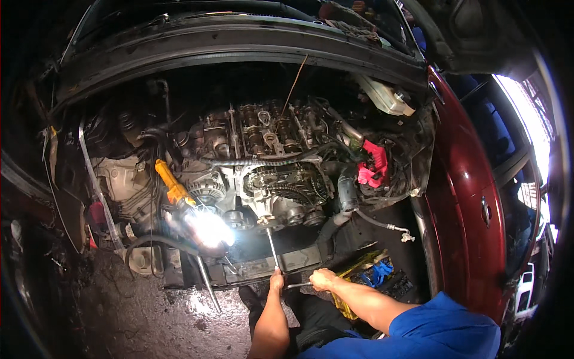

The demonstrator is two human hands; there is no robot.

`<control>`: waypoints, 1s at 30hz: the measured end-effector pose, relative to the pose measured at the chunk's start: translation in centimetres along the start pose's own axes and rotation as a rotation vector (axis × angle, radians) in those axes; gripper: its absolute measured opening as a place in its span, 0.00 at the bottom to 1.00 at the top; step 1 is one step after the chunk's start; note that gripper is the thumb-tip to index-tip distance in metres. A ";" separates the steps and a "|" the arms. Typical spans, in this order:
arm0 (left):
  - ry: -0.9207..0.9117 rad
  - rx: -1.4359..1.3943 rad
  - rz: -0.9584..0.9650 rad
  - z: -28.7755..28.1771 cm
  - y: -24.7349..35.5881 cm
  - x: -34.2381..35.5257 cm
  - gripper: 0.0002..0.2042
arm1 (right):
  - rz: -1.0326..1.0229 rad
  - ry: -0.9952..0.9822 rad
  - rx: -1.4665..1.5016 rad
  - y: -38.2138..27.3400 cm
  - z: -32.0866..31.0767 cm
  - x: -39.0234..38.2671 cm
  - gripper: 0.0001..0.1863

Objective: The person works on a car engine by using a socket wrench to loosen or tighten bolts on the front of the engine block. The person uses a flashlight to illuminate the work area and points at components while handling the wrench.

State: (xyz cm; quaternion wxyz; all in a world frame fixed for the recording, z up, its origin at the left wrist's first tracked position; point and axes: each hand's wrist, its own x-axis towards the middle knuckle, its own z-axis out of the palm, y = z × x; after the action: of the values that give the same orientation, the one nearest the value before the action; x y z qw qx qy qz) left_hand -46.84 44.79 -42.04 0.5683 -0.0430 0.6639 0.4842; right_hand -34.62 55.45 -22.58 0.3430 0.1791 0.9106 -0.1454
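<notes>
My left hand (276, 281) is closed round the near end of a long steel extension bar (272, 248). The bar's far end meets the lower front of an opened engine (281, 185), at a round pulley (269, 225). My right hand (323, 279) grips the end of a metal wrench handle (299, 285), which runs sideways to my left hand. The joint between handle and bar is hidden under my left fingers. Above the pulley, the timing chain (287, 190) lies exposed, and the camshafts (254, 134) show in the uncovered top.
A lit work lamp (173, 182) with a yellow handle glares left of the bar. A loose metal tube (208, 284) slants down beside it. Low at the right lie a yellow tool case (347, 305) and a blue glove (378, 273). A red car (466, 197) stands close on the right.
</notes>
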 end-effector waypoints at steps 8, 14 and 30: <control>0.037 0.053 0.011 0.5 -0.8 0.4 0.31 | -0.021 -0.051 0.056 2.1 1.9 0.7 0.11; 0.020 0.385 0.070 0.2 -0.9 0.5 0.34 | -0.057 -0.012 0.105 5.5 4.7 0.4 0.14; 0.067 0.374 0.020 0.5 0.1 0.5 0.32 | 0.015 0.029 0.088 6.0 5.0 1.0 0.12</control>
State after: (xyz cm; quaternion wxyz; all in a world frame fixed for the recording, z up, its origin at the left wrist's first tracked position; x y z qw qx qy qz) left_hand -46.71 45.43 -42.32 0.5393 0.0538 0.7612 0.3562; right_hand -29.88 59.10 -27.75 0.3228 0.2031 0.9067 -0.1801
